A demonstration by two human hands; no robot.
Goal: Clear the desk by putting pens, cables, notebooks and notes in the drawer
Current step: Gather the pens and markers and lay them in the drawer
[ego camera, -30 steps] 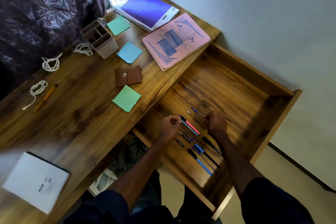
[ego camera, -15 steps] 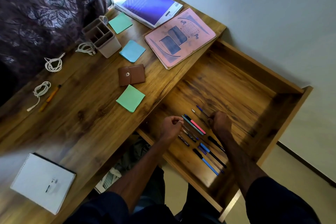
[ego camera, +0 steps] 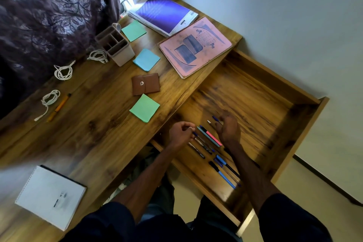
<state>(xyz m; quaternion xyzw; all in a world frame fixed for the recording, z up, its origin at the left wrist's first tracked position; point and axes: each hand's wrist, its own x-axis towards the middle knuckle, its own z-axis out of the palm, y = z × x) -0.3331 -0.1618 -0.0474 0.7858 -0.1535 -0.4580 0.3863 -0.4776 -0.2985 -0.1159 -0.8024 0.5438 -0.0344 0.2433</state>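
The wooden drawer (ego camera: 306, 102) stands pulled out at the right of the desk (ego camera: 94, 124), with several pens (ego camera: 211, 137) lying in its near part. My left hand (ego camera: 180, 134) hovers at their left end, fingers curled, nothing seen in it. My right hand (ego camera: 228, 130) is blurred, its fingers loosely curled over two pen tips (ego camera: 212, 120). On the desk lie an orange pen (ego camera: 59, 107), three white cables (ego camera: 63, 72), a purple notebook (ego camera: 163, 13), a pink notebook (ego camera: 196, 45), a white spiral pad (ego camera: 51, 195) and three sticky notes (ego camera: 145, 107).
A brown wallet (ego camera: 145, 84) lies mid-desk and a beige pen organizer (ego camera: 115, 45) stands near the back. A dark patterned curtain (ego camera: 49, 15) hangs behind the desk at the left. A white wall (ego camera: 275, 15) runs close behind the drawer.
My right hand has loosened from a fist and lifted a little over the pens. My left hand stays curled at the pens' left end. The view has shifted slightly.
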